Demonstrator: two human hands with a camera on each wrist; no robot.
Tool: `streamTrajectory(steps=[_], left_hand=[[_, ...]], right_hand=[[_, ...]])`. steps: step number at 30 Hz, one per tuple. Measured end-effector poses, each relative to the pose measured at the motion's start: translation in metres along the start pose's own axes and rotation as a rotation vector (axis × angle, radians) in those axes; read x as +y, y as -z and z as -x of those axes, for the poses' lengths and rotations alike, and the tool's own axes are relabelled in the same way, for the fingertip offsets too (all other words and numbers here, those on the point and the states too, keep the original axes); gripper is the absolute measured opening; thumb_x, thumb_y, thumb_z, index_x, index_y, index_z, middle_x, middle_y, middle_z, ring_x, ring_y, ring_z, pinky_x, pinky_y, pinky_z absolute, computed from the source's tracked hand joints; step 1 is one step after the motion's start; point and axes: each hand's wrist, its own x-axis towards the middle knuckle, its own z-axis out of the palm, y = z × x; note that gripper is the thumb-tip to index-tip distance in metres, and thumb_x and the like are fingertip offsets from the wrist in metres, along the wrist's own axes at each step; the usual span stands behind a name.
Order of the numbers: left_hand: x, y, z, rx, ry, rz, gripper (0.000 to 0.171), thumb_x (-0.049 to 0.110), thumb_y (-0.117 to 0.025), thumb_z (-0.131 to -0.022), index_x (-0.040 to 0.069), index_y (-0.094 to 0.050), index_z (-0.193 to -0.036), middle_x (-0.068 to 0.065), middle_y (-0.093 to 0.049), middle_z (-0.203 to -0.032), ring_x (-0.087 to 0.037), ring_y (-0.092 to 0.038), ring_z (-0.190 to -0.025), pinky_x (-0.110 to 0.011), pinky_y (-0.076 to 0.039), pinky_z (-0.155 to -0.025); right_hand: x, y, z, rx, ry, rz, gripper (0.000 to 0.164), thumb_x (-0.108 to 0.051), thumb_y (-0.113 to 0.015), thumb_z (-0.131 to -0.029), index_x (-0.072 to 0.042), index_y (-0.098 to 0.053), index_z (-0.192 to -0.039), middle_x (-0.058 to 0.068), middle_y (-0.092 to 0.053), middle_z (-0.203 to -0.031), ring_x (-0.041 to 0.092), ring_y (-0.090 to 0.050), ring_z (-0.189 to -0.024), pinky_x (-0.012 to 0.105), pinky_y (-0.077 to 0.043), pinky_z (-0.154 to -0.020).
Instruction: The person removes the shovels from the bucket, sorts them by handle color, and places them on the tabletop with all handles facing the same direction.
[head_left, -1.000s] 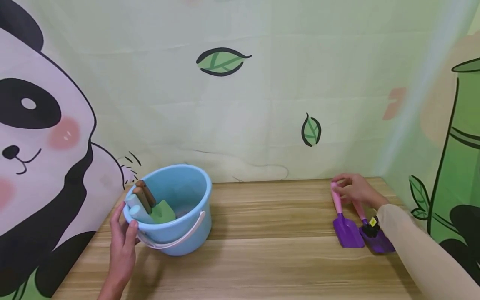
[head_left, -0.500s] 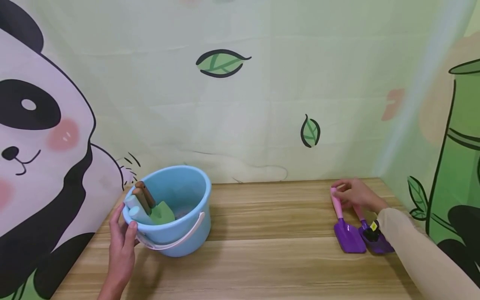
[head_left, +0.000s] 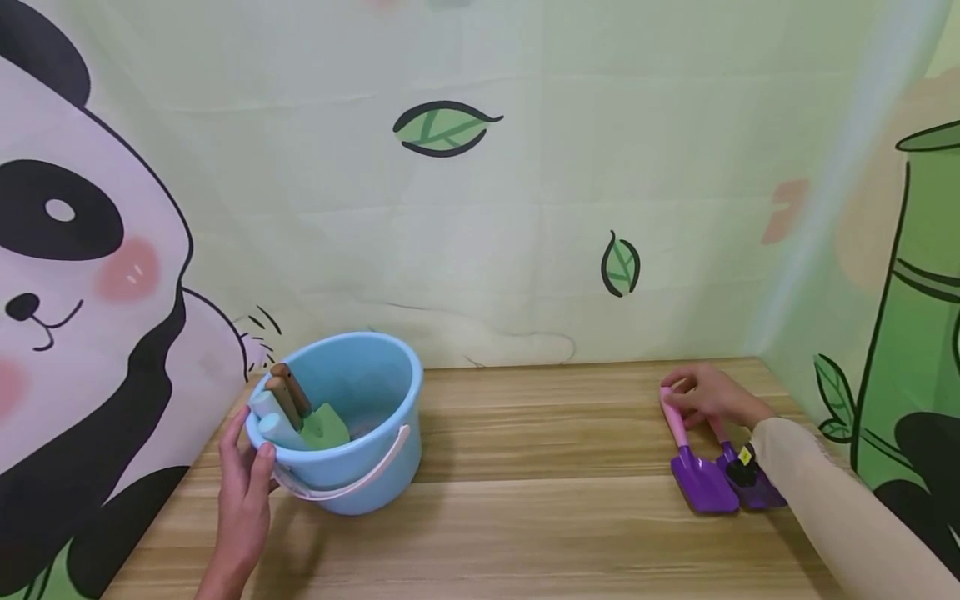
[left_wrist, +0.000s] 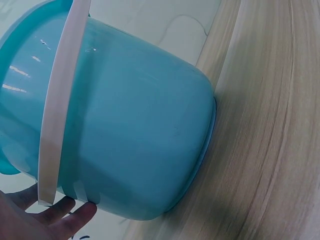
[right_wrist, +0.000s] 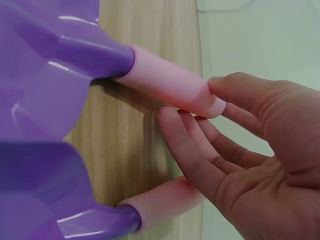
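In the head view, a light-blue bucket (head_left: 378, 467) stands on the left of the table. My left hand (head_left: 242, 492) rests against its outer side, thumb and fingers just under the rim. The left wrist view shows fingertips (left_wrist: 82, 215) touching the bucket wall beside the pale handle (left_wrist: 57, 105). On the right, my right hand (head_left: 712, 396) pinches the pink handle end of a purple toy shovel (head_left: 703, 483) between thumb and fingers. A second purple shovel (head_left: 761, 490) with a pink handle (right_wrist: 165, 202) lies beside it, partly hidden by the sleeve.
Inside the bucket lean tools with brown handles (head_left: 285, 392), light-blue handles (head_left: 277, 429) and a green blade (head_left: 326, 427). The wood-grain table (head_left: 525, 533) ends at a printed cloth backdrop (head_left: 510, 275). A dark wrist camera (head_left: 742, 468) sits at the right sleeve.
My right hand has drawn the pinched shovel slightly toward me, its blade shifting a little right toward the second shovel. The left hand and bucket stay put.
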Motion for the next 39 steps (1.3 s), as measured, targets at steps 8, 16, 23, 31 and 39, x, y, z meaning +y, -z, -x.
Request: streamTrajectory(steps=[8,16,23,31,39], left_hand=[[-0.0013,0.0007,0.0013,-0.009,0.009,0.028,0.062,0.03,-0.038,-0.112,0.035,-0.006,-0.164,-0.01,-0.017,-0.169,-0.044,-0.029,-0.148,-0.033,-0.052,-0.091],[0.0004,0.0003,0.0019,-0.001,0.011,0.044,0.061,0.03,-0.038,-0.112,0.037,-0.008,-0.164,-0.009,-0.021,-0.168,-0.042,-0.033,-0.145,-0.011,-0.047,-0.079],[0.0011,0.0002,0.0019,0.002,-0.008,0.052,0.06,0.027,-0.039,-0.112,0.036,-0.01,-0.164,-0.009,-0.023,-0.167,-0.038,-0.036,-0.142,-0.011,-0.048,-0.08],[0.0041,-0.0002,0.0018,0.007,0.0,0.035,0.06,0.032,-0.039,-0.112,0.038,-0.01,-0.164,-0.006,-0.025,-0.166,-0.04,-0.037,-0.142,-0.013,-0.048,-0.08],[0.0022,-0.0013,0.0014,0.004,-0.015,0.06,0.06,0.028,-0.04,-0.112,0.036,-0.012,-0.164,-0.006,-0.024,-0.167,-0.039,-0.036,-0.142,-0.013,-0.049,-0.081]], right_hand=[[-0.0033,-0.0027,0.0012,-0.007,-0.003,0.073,0.039,-0.01,-0.065,-0.101,0.012,-0.056,-0.132,0.032,-0.062,-0.114,0.025,-0.07,-0.077,0.043,-0.061,-0.066],[-0.0042,-0.0021,0.0009,-0.007,0.007,0.062,0.04,-0.012,-0.065,-0.101,0.012,-0.056,-0.132,0.029,-0.063,-0.112,0.027,-0.071,-0.073,0.042,-0.061,-0.065],[-0.0051,-0.0013,0.0016,-0.008,-0.006,0.078,0.04,-0.013,-0.066,-0.101,0.011,-0.057,-0.132,0.03,-0.063,-0.112,0.027,-0.071,-0.073,0.043,-0.061,-0.066],[-0.0046,-0.0002,0.0015,-0.01,-0.01,0.074,0.04,-0.012,-0.065,-0.101,0.011,-0.056,-0.132,0.031,-0.062,-0.112,0.027,-0.071,-0.072,0.043,-0.061,-0.065],[-0.0057,0.0019,0.002,-0.021,-0.024,0.078,0.038,-0.01,-0.065,-0.101,0.011,-0.056,-0.131,0.031,-0.063,-0.113,0.027,-0.071,-0.074,0.042,-0.061,-0.065]])
